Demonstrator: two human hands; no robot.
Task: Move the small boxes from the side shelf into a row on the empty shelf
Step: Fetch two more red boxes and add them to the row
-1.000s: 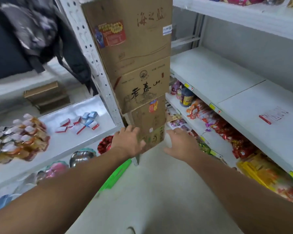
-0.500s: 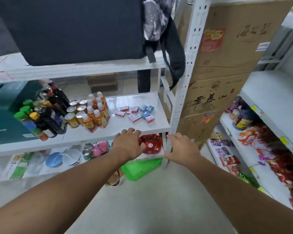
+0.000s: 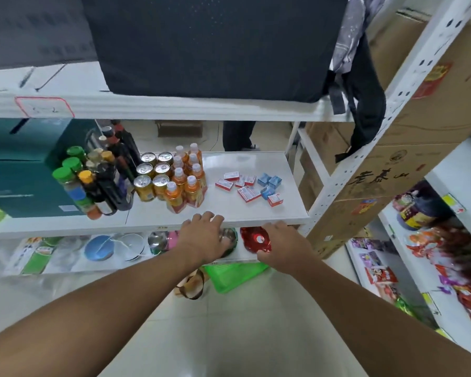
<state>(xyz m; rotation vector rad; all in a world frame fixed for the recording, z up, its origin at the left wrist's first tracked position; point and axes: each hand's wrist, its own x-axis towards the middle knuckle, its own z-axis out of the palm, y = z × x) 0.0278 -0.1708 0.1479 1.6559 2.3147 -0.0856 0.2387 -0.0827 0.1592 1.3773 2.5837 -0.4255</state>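
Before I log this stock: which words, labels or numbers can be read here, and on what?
"老泰山": brush characters on the middle cardboard carton right of the shelf post.
"5-2", faint, uncertain: red-outlined tag on the upper shelf edge.
Small red-and-white boxes and blue boxes: print too small.
Red sticker on the top carton: blurred.
Cans, bottles, yellow price tags: unreadable.

Glossy shelf, card and metal in my view.
I see a smooth, shiny white shelf board point(image 3: 242, 213), small printed card boxes point(image 3: 249, 193), metal-topped cans point(image 3: 152, 172), matt brown cardboard cartons point(image 3: 419, 118), and dark cloth bag point(image 3: 215, 42).
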